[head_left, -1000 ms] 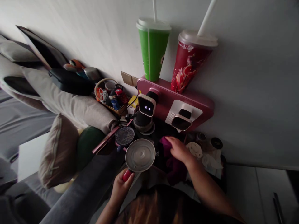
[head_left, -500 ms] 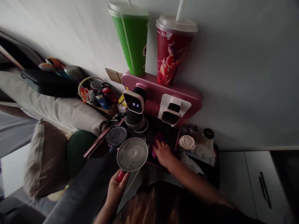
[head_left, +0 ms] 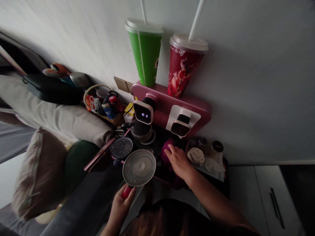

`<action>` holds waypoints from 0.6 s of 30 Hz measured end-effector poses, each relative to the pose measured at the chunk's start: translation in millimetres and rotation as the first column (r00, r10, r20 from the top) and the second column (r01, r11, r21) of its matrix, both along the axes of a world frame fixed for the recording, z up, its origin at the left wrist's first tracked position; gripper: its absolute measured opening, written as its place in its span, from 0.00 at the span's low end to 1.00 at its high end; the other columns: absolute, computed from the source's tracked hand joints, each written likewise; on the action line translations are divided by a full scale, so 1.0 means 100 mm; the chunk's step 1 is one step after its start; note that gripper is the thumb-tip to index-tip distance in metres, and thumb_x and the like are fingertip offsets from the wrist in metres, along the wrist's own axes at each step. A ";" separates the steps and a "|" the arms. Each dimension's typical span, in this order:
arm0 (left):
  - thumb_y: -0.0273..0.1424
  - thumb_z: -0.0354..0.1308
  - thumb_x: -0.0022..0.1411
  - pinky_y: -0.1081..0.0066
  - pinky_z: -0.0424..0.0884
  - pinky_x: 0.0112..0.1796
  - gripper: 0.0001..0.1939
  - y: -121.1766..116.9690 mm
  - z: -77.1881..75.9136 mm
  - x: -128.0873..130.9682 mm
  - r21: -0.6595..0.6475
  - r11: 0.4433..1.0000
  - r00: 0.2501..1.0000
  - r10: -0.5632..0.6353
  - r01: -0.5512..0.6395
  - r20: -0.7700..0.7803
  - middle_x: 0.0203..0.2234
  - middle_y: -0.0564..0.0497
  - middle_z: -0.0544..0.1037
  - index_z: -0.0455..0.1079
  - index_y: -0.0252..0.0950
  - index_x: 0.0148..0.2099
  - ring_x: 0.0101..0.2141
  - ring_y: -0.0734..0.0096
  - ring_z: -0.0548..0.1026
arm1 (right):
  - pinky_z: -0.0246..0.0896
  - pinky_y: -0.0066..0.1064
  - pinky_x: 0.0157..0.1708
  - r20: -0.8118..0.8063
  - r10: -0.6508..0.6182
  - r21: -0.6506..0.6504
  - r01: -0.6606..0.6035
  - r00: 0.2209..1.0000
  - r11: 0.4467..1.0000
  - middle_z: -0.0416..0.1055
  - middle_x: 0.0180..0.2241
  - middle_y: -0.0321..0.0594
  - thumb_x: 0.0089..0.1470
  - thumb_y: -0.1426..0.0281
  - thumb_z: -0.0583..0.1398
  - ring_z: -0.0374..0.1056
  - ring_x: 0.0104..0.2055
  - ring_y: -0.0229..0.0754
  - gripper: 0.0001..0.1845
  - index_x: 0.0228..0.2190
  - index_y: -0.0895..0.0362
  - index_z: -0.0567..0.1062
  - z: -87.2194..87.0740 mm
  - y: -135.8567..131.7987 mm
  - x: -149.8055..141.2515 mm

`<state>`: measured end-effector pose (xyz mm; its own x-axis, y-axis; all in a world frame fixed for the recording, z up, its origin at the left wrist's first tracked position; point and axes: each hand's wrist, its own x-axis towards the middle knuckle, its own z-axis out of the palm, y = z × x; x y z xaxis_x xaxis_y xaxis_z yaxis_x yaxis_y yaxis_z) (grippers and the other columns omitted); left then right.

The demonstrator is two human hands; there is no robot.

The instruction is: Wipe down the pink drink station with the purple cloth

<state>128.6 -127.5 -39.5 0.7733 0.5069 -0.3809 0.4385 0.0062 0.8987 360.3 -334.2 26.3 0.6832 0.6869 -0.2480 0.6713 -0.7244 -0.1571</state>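
Gap between kettle [head_left: 141, 133], cloth [head_left: 166, 145]; dispenser [head_left: 162, 111] blocks behind.

- Black worktop [head_left: 159, 163] with pink edging; a pink unit [head_left: 161, 114] stands along its back.
- On the worktop: a dark kettle [head_left: 141, 129] on a round base [head_left: 149, 141], and a crumpled purple cloth [head_left: 164, 150] to their right.
- On the unit's top: a green cup [head_left: 147, 55] and a red cup [head_left: 183, 70], both lidded.

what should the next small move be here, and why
Probably a short wipe of the purple cloth across the dark surface: the right hand is already on that cloth there, while the left hand holds the metal pan by its red handle, leaving the right one to do the wiping.
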 end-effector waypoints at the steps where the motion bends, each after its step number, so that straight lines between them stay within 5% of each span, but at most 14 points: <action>1: 0.64 0.68 0.53 0.71 0.75 0.35 0.36 -0.01 -0.01 0.00 0.006 1.000 1.000 0.004 -0.004 0.004 0.29 0.45 0.84 0.82 0.33 0.36 0.30 0.62 0.77 | 0.66 0.45 0.59 0.004 0.052 0.002 -0.052 0.999 0.999 0.66 0.70 0.49 0.69 0.77 0.51 0.68 0.63 0.56 0.28 0.65 0.50 0.73 -0.07 0.20 0.11; 4: 0.65 0.68 0.53 0.72 0.75 0.35 0.36 -0.07 -0.03 0.00 0.026 0.998 0.998 0.062 -0.062 0.030 0.28 0.47 0.84 0.82 0.33 0.37 0.30 0.62 0.78 | 0.65 0.49 0.63 -0.047 0.189 -0.017 -0.190 0.981 0.982 0.62 0.73 0.49 0.68 0.76 0.55 0.63 0.69 0.58 0.30 0.68 0.51 0.70 -0.36 0.69 0.38; 8: 0.66 0.68 0.52 0.72 0.77 0.37 0.36 -0.11 -0.08 0.00 0.020 0.993 0.992 0.118 -0.119 0.037 0.30 0.47 0.84 0.82 0.34 0.39 0.32 0.61 0.79 | 0.66 0.45 0.62 -0.112 0.149 -0.026 -0.153 0.982 0.988 0.64 0.72 0.45 0.69 0.74 0.54 0.66 0.66 0.55 0.26 0.64 0.49 0.76 -0.66 0.92 0.62; 14: 0.65 0.68 0.51 0.71 0.76 0.34 0.35 -0.06 -0.05 0.01 0.052 0.996 0.997 0.076 -0.077 0.021 0.27 0.48 0.84 0.80 0.35 0.34 0.29 0.60 0.78 | 0.65 0.35 0.56 -0.147 0.048 -0.015 -0.051 0.988 0.999 0.79 0.59 0.41 0.67 0.76 0.57 0.74 0.56 0.48 0.20 0.51 0.50 0.85 -0.56 0.74 0.98; 18: 0.68 0.68 0.48 0.69 0.77 0.33 0.36 -0.04 0.02 0.05 0.067 0.997 0.999 0.043 -0.043 -0.006 0.26 0.47 0.83 0.78 0.35 0.31 0.28 0.58 0.79 | 0.67 0.31 0.47 -0.169 -0.086 -0.057 0.077 0.982 0.995 0.84 0.45 0.46 0.65 0.76 0.58 0.78 0.45 0.46 0.16 0.44 0.57 0.86 -0.47 0.61 1.13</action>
